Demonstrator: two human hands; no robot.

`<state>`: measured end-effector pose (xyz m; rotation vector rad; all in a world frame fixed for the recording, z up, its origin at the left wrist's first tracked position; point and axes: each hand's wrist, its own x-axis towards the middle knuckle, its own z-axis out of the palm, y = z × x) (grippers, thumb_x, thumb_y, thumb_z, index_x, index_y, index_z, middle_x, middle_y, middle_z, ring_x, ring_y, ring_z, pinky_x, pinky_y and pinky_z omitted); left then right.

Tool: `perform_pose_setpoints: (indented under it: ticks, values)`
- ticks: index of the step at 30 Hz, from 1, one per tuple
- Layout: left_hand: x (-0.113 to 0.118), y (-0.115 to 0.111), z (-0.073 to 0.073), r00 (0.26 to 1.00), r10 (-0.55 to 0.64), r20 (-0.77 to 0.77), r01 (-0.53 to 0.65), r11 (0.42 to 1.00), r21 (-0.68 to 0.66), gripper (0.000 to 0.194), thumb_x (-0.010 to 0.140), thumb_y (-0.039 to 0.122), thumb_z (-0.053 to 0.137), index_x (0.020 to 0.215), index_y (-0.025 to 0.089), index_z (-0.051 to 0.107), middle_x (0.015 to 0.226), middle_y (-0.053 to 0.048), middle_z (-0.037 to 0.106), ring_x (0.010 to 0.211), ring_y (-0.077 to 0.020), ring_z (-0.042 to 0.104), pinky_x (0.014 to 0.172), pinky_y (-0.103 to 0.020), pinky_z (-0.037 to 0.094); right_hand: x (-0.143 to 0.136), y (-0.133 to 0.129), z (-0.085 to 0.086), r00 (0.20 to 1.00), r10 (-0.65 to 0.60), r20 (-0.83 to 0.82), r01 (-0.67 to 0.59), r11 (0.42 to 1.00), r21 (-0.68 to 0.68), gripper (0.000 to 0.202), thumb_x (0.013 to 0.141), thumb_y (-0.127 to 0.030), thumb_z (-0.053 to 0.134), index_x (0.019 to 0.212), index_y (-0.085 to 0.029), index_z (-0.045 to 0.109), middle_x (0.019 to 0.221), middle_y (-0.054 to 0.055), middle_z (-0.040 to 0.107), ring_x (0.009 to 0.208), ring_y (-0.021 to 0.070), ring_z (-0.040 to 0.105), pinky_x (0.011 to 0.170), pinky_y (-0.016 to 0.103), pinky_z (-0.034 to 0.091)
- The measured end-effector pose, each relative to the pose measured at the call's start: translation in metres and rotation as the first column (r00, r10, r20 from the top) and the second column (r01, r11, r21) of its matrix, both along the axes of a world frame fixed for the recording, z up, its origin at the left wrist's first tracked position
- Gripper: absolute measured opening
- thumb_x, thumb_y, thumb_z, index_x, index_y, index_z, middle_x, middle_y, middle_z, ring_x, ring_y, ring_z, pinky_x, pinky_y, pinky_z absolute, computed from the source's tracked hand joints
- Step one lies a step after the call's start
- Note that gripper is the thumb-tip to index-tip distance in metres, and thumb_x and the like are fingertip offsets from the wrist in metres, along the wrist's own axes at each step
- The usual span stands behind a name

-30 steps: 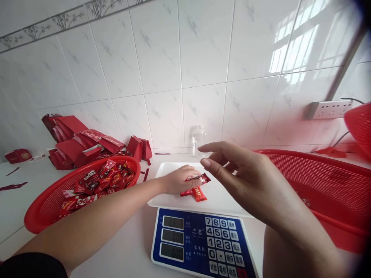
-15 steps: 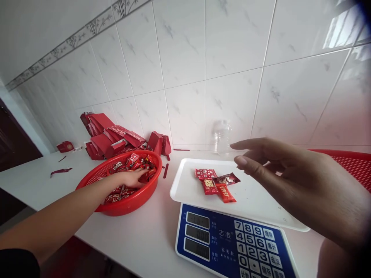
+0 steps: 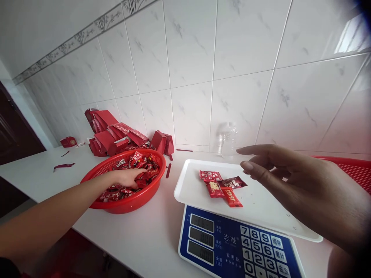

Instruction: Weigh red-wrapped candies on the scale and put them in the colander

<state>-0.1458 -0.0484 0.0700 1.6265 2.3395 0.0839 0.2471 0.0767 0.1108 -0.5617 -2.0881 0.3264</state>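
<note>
My left hand reaches into a red plastic basket filled with wrapped candies. Its index finger is stretched over the wrappers and its thumb stands apart; the other fingertips are partly hidden among the candies. Above the right part of a white weighing tray, my right hand hovers with thumb and index finger apart and nothing between them. Several small packets lie together on the tray, among them an orange-red packet and a dark red-brown packet. In front is the scale's blue keypad panel.
Folded red paper boxes are piled against the tiled wall behind the basket. A clear plastic bottle stands behind the tray. Another red basket is partly hidden behind my right hand. Dark red strips lie on the white table.
The view has shifted slightly, so most things sit a little further right. My left hand has drawn back slightly within the basket. My right hand keeps nearly the same pose over the tray.
</note>
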Motion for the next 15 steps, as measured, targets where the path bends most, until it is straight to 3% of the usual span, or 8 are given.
perform_pose_setpoints:
  ticks: [3, 10, 12, 15]
  values:
    - [-0.004, -0.007, 0.009, 0.998, 0.036, 0.052, -0.036, 0.999, -0.01, 0.077, 0.066, 0.024, 0.059, 0.142, 0.02, 0.047, 0.143, -0.01, 0.054, 0.124, -0.0297, 0.057, 0.098, -0.033, 0.048, -0.001, 0.002, -0.002, 1.0, -0.006, 0.005, 0.006, 1.0, 0.006, 0.036, 0.087, -0.059, 0.054, 0.097, -0.029, 0.068, 0.058, -0.001, 0.065, 0.04, 0.0156, 0.059, 0.034, 0.026, 0.038]
    - [-0.013, -0.015, 0.018, 0.989, 0.116, 0.096, -0.127, 0.986, 0.111, 0.058, 0.073, 0.028, 0.052, 0.129, 0.019, 0.057, 0.137, -0.01, 0.059, 0.125, -0.0293, 0.055, 0.1, -0.034, 0.046, -0.002, -0.015, 0.0, 0.991, -0.119, 0.053, 0.123, 0.989, -0.077, 0.026, 0.09, -0.054, 0.055, 0.1, -0.032, 0.065, 0.065, -0.001, 0.066, 0.05, 0.0126, 0.059, 0.045, 0.025, 0.041]
    - [-0.016, -0.017, 0.018, 0.979, 0.163, 0.121, -0.18, 0.973, 0.145, 0.056, 0.074, 0.031, 0.053, 0.129, 0.02, 0.057, 0.136, -0.01, 0.059, 0.111, -0.0293, 0.064, 0.092, -0.034, 0.052, -0.002, -0.015, 0.0, 0.992, -0.112, 0.056, 0.116, 0.99, -0.076, 0.026, 0.091, -0.054, 0.054, 0.1, -0.032, 0.065, 0.065, -0.001, 0.067, 0.05, 0.013, 0.059, 0.045, 0.025, 0.042]
    - [-0.017, -0.019, 0.019, 0.934, 0.249, 0.257, -0.303, 0.932, 0.197, 0.062, 0.073, 0.036, 0.06, 0.133, 0.023, 0.052, 0.131, -0.01, 0.061, 0.073, -0.0216, 0.069, 0.063, -0.031, 0.057, -0.003, -0.007, -0.002, 0.996, -0.074, 0.05, 0.076, 0.996, -0.034, 0.032, 0.088, -0.059, 0.054, 0.099, -0.031, 0.066, 0.062, -0.001, 0.067, 0.046, 0.0142, 0.059, 0.04, 0.025, 0.04]
